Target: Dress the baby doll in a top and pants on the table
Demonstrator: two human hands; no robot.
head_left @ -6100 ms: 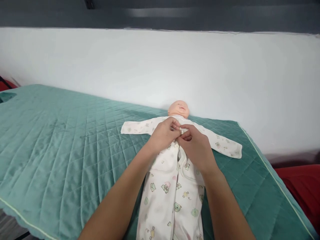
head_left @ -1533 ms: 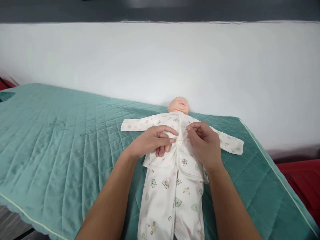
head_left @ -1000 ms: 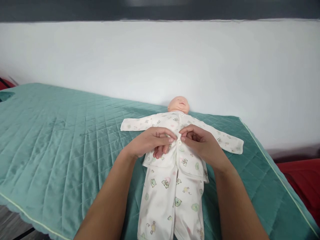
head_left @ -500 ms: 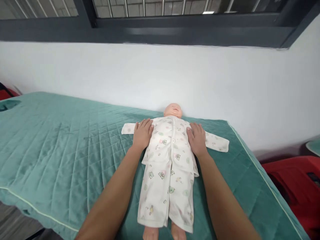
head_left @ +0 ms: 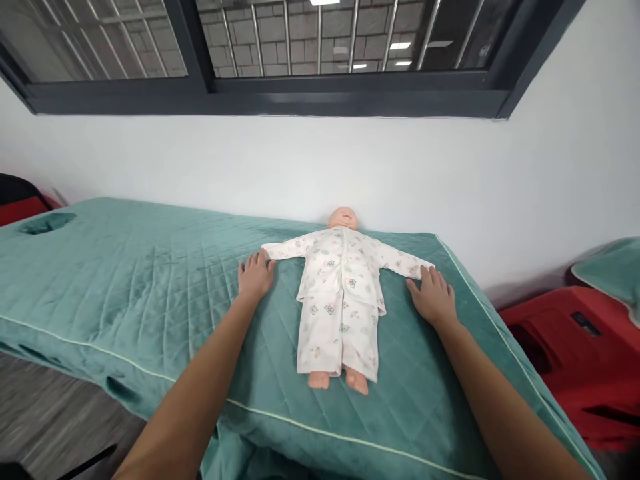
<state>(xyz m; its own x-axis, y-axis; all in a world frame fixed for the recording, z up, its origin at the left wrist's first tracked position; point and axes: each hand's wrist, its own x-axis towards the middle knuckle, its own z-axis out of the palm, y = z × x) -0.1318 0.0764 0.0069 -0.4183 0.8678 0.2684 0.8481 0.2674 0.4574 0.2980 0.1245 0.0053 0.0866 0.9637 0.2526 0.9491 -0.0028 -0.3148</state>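
A baby doll [head_left: 343,219] lies on its back on a green quilted bed cover [head_left: 165,267], head toward the wall and bare feet toward me. It wears a white patterned long-sleeved top [head_left: 335,267] and matching trousers [head_left: 337,333], with both sleeves spread out sideways. My left hand [head_left: 256,275] rests at the end of the sleeve on the left, fingers apart. At the cuff of the other sleeve lies my right hand [head_left: 434,295], fingers spread and holding nothing.
Behind the bed rises a white wall [head_left: 200,160] with a dark-framed, barred window [head_left: 320,100]. To the right stands a red plastic object [head_left: 575,347] with green cloth [head_left: 610,273] above it. Grey flooring [head_left: 60,400] shows at the lower left.
Both hands have moved outward from the top's sides and upper sleeves to the sleeve ends. The view has drawn back, showing the doll's feet and more of the window.
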